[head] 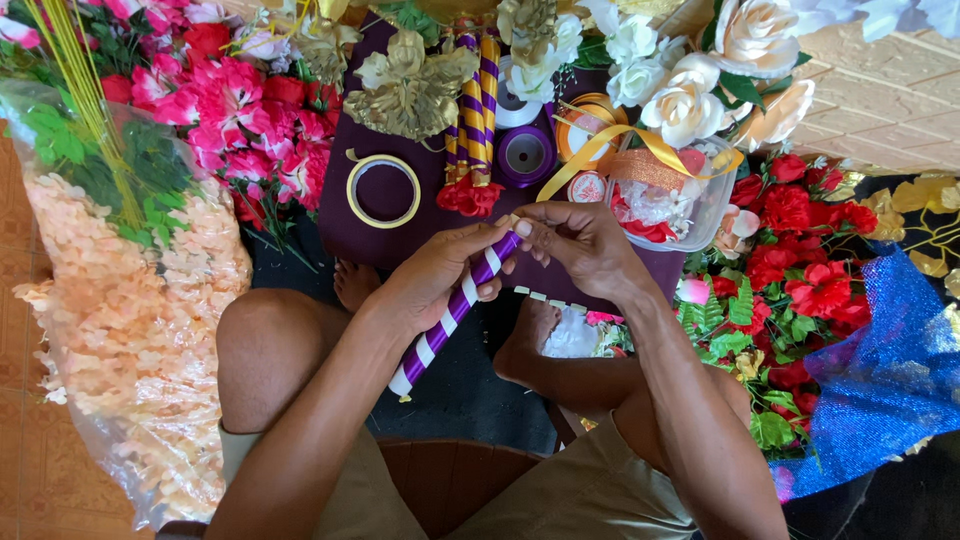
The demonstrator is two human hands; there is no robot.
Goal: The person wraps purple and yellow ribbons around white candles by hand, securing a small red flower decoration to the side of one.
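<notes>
Centre frame: left hand [440,275] clamps the striped stick [455,310] mid-shaft, slanting toward lower left. Right hand [580,240] pinches its upper tip, fingers together. Recommend firm shaft grip, taut even wrapping. Tape ring [383,190] lies upper left.

- The left hand [435,275] gripped a purple-and-white striped stick [452,313] at its middle.
- The right hand [580,240] pinched the stick's upper tip.
- A tape ring [383,190] lay on the purple cloth [340,230], beside the red flowers [800,250].
</notes>
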